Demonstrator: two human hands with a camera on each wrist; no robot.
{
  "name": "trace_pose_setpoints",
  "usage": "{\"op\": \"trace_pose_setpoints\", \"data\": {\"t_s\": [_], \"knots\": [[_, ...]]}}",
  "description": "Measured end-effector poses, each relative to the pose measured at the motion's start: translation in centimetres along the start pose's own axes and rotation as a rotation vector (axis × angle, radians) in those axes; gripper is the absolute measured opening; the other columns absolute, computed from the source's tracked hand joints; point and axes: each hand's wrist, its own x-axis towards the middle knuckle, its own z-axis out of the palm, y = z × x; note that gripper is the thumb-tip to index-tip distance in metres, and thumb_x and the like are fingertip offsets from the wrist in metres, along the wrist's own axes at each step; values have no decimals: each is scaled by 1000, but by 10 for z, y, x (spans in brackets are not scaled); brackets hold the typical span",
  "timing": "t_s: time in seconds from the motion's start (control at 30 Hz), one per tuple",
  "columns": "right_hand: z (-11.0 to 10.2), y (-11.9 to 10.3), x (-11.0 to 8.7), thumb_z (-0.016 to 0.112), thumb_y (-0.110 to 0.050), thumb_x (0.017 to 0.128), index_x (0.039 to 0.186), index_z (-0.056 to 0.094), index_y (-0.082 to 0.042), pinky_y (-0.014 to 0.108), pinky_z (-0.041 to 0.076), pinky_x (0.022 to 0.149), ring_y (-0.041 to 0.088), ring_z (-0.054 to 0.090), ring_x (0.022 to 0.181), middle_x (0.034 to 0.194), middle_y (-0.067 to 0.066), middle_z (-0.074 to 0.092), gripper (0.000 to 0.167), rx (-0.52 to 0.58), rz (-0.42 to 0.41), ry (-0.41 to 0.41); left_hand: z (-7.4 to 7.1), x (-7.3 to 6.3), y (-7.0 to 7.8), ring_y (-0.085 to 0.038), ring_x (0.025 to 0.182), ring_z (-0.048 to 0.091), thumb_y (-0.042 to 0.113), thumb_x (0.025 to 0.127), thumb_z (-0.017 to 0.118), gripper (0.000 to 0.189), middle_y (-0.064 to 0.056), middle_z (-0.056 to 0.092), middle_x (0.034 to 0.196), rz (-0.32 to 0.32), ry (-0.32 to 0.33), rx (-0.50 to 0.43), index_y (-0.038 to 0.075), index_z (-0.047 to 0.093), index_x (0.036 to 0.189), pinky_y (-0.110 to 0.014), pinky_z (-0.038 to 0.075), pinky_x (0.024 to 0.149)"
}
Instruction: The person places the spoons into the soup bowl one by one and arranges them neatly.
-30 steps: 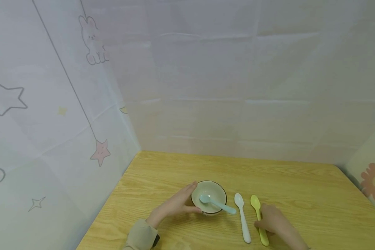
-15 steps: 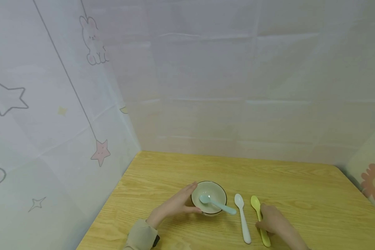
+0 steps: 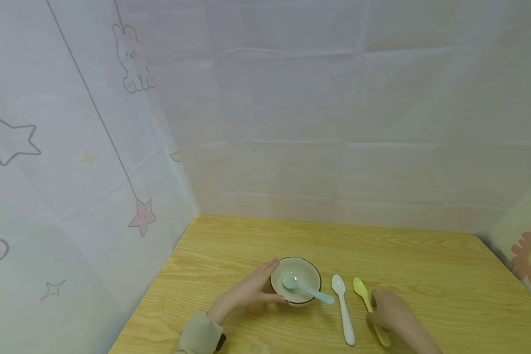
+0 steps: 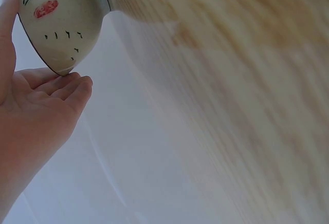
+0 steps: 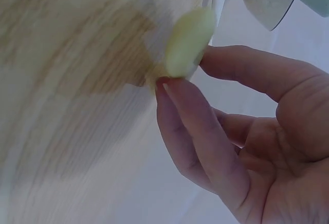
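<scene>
Pale printed sheets [image 3: 292,123] hang beyond your wood-grained worktop [image 3: 248,233]. From the head view, your left hand [image 3: 250,289] rests against the left side of the bowl [image 3: 296,268], thumb and fingers spread. Inside leans a blue spoon [image 3: 309,289], its handle out over the rim toward the white spoon [image 3: 345,314]. Your right hand [image 3: 390,309] is on the yellow spoon [image 3: 360,286], right of the white one.

From the left wrist, your fingertips touch the bowl's rim; pressing too hard there could skid or tip it and spill the blue spoon.

From the right wrist, your fingers and thumb pinch the yellow spoon's handle; whether it is clear of the worktop, you cannot tell. Held only by the fingertips, that narrow handle may twist or slip, and a low swing leftward could knock the white spoon.
</scene>
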Motion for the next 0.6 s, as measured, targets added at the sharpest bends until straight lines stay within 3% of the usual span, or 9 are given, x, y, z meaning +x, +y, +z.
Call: {"op": "trace_pose_setpoints", "data": {"t_s": [0.37,0.6], "knots": [[-10,1,-3,77,-6,73,74,58,-2,24,48,49,15,52,60,70,4,55,20,-13,-5,28,0,-2,0,-32,152,25,52,86,71,100,-14,19,166,-24,-5,-11,4,20,158,-53,29,123],[-18,4,-4,75,-7,75,75,58,-2,25,48,52,16,54,61,70,4,57,18,-11,31,-3,0,-1,0,-33,152,26,50,87,71,99,-15,19,166,-16,-4,-9,3,20,158,-52,29,123]]}}
